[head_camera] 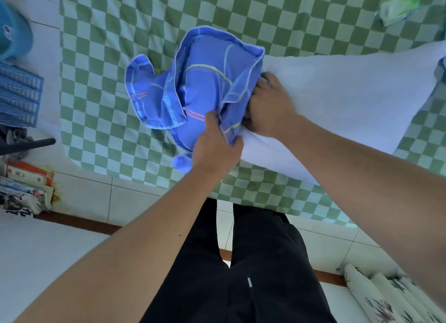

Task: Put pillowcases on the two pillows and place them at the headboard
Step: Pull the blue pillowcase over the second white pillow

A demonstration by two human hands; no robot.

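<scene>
A white pillow lies across the green checked bed, its left end inside a bunched blue pillowcase with yellow and orange lines. My left hand grips the near edge of the pillowcase opening. At the mouth of the case, my right hand grips the pillow's end, with its fingers partly hidden under the blue fabric. Only this one pillow is clearly in view.
A green and white packet lies at the bed's far right. Left of the bed are a blue cap, a blue striped box and stacked books. White floor tiles and my black trousers are below. Floral fabric sits bottom right.
</scene>
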